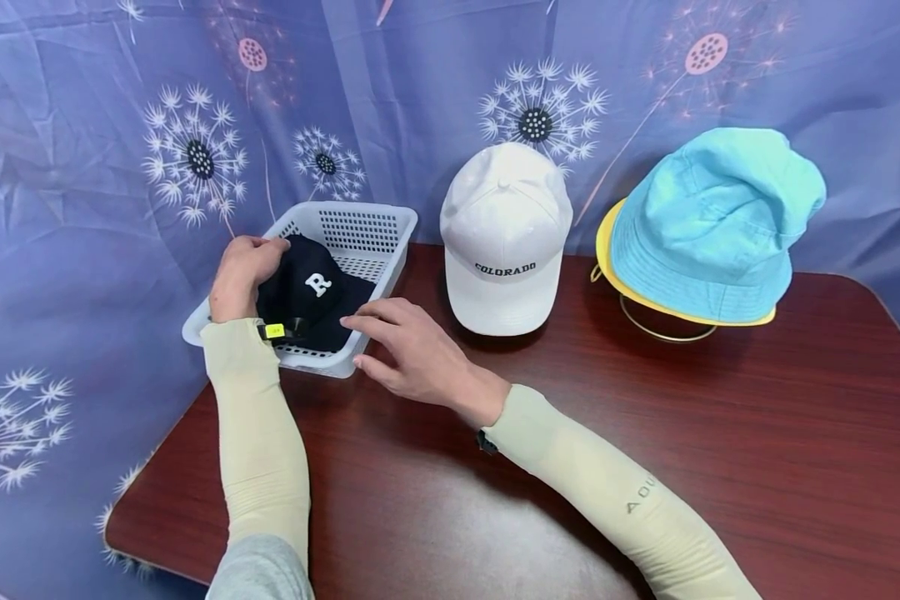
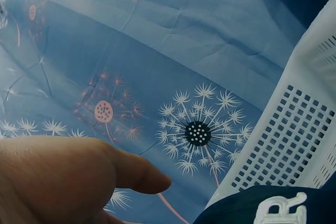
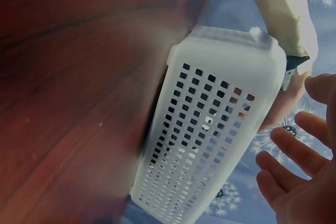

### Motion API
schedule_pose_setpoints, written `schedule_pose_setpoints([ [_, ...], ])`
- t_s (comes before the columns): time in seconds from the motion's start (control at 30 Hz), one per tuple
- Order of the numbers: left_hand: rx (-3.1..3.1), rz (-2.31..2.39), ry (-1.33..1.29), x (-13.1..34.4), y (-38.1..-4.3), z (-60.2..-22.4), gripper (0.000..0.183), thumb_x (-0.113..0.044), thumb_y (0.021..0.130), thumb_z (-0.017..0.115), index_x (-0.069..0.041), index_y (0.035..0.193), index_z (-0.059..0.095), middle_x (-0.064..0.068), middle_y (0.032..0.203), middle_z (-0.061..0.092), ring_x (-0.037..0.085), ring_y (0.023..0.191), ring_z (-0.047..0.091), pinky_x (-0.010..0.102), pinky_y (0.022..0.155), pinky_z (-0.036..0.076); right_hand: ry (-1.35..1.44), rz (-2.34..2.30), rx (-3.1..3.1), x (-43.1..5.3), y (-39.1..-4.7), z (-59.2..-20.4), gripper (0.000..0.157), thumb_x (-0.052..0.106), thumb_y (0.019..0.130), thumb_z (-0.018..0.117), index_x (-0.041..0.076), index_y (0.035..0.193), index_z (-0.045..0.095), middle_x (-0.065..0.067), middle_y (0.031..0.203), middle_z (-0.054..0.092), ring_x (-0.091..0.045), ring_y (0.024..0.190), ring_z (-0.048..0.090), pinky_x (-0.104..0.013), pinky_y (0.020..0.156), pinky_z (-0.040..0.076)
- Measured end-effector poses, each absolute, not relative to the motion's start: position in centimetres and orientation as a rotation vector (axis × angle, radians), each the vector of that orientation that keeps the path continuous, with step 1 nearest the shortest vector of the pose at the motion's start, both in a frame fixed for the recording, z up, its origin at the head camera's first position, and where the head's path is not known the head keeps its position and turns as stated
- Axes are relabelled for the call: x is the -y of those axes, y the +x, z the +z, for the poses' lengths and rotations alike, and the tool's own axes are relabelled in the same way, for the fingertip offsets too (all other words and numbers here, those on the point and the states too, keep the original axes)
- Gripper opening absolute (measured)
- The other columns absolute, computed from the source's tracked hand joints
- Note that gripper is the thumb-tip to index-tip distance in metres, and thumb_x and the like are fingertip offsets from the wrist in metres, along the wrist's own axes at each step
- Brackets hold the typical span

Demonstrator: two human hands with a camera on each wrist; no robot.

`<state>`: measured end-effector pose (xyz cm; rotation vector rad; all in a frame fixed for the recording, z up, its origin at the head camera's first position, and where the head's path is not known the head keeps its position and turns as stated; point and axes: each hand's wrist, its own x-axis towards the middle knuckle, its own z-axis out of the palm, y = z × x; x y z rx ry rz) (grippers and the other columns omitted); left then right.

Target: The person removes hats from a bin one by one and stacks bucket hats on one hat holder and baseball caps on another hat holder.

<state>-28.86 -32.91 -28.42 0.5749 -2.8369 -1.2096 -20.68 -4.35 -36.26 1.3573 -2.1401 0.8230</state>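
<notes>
A black baseball cap [image 1: 288, 279] with a white letter R lies inside a white plastic basket [image 1: 401, 225], its brim toward the basket's near right side. My left hand [image 1: 242, 271] is over the basket's left side, close against the cap's crown; some of its fingers are hidden. In the left wrist view the thumb [image 2: 139, 171] stretches out straight, with a gap between it and the cap [image 2: 236, 208]. Beside the basket's right rim, my right hand [image 1: 412, 350] holds nothing, its fingers spread and loosely bent. The right wrist view shows those fingers [image 3: 299, 150] apart.
A white cap [image 1: 504, 225] marked COLORADO stands right of the basket. Farther right, a light blue bucket hat [image 1: 712, 225] with a yellow edge sits above a gold wire ring [image 1: 667, 337]. The dark red wooden table [image 1: 435, 500] meets a blue dandelion-patterned curtain [image 1: 420, 100] behind.
</notes>
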Motion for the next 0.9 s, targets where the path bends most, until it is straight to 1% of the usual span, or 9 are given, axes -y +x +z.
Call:
schedule_pose_setpoints([
  [0.1, 2.861, -1.216, 0.577, 33.0, -28.9, -28.5, 0.062, -0.044, 0.106, 0.048, -0.002, 0.151, 0.055, 0.022, 0.159, 0.040, 0.039, 0.139, 0.041, 0.054, 0.123, 0.033, 1.367, 0.817, 2.172, 4.7, -20.7, -36.5, 0.042, 0.023, 0.099, 0.075, 0.009, 0.138, 0.069, -0.008, 0.132, 0.065, -0.022, 0.124, 0.061, -0.033, 0.113, 0.043],
  [0.23, 2.902, -1.199, 0.599, 33.1, -28.9, -28.7, 0.066, -0.048, 0.107, 0.048, -0.003, 0.155, 0.051, 0.023, 0.163, 0.038, 0.040, 0.143, 0.040, 0.056, 0.123, 0.032, 1.383, 0.804, 2.198, 5.0, -20.8, -36.8, 0.041, 0.021, 0.100, 0.073, 0.009, 0.139, 0.069, -0.008, 0.133, 0.066, -0.023, 0.126, 0.059, -0.031, 0.114, 0.041],
  [0.43, 2.932, -1.155, 0.637, 33.0, -29.0, -28.9, 0.070, -0.052, 0.106, 0.049, -0.003, 0.154, 0.049, 0.024, 0.161, 0.039, 0.042, 0.141, 0.042, 0.057, 0.122, 0.033, 1.407, 0.794, 2.187, 5.5, -21.1, -37.2, 0.037, 0.017, 0.100, 0.072, 0.009, 0.137, 0.070, -0.006, 0.131, 0.066, -0.022, 0.127, 0.058, -0.030, 0.116, 0.039],
  [0.53, 2.944, -1.156, 0.676, 32.8, -28.9, -28.9, 0.076, -0.054, 0.105, 0.049, 0.001, 0.156, 0.041, 0.025, 0.156, 0.039, 0.043, 0.137, 0.043, 0.058, 0.120, 0.035, 1.443, 0.775, 2.162, 6.0, -21.2, -37.4, 0.033, 0.012, 0.100, 0.070, 0.009, 0.132, 0.072, -0.006, 0.128, 0.067, -0.022, 0.126, 0.057, -0.028, 0.118, 0.037],
  [0.63, 2.958, -1.139, 0.707, 32.8, -28.8, -28.9, 0.080, -0.056, 0.104, 0.049, 0.005, 0.154, 0.036, 0.025, 0.148, 0.040, 0.043, 0.130, 0.045, 0.057, 0.117, 0.038, 1.481, 0.746, 2.119, 6.5, -21.3, -37.6, 0.027, 0.007, 0.100, 0.065, 0.008, 0.126, 0.075, -0.006, 0.124, 0.069, -0.023, 0.125, 0.058, -0.027, 0.118, 0.036],
  [0.7, 2.970, -1.118, 0.712, 32.8, -28.7, -28.9, 0.081, -0.058, 0.104, 0.048, 0.006, 0.152, 0.035, 0.025, 0.145, 0.042, 0.043, 0.126, 0.046, 0.057, 0.114, 0.039, 1.488, 0.737, 2.090, 6.9, -21.4, -37.7, 0.025, 0.004, 0.101, 0.062, 0.008, 0.121, 0.076, -0.006, 0.120, 0.070, -0.023, 0.124, 0.059, -0.027, 0.118, 0.037],
  [0.8, 2.983, -1.111, 0.728, 32.8, -28.8, -28.8, 0.083, -0.059, 0.103, 0.048, 0.005, 0.154, 0.033, 0.026, 0.147, 0.041, 0.043, 0.127, 0.046, 0.058, 0.114, 0.040, 1.474, 0.731, 2.067, 7.2, -21.4, -37.8, 0.025, 0.001, 0.101, 0.060, 0.007, 0.117, 0.078, -0.005, 0.116, 0.071, -0.023, 0.120, 0.061, -0.027, 0.116, 0.039],
  [0.9, 2.997, -1.133, 0.746, 32.8, -28.9, -28.8, 0.088, -0.060, 0.104, 0.048, 0.004, 0.160, 0.027, 0.028, 0.155, 0.037, 0.045, 0.134, 0.044, 0.058, 0.118, 0.038, 1.460, 0.730, 2.062, 7.4, -21.4, -37.8, 0.025, 0.000, 0.101, 0.059, 0.008, 0.114, 0.079, -0.005, 0.113, 0.071, -0.023, 0.117, 0.062, -0.028, 0.114, 0.041],
])
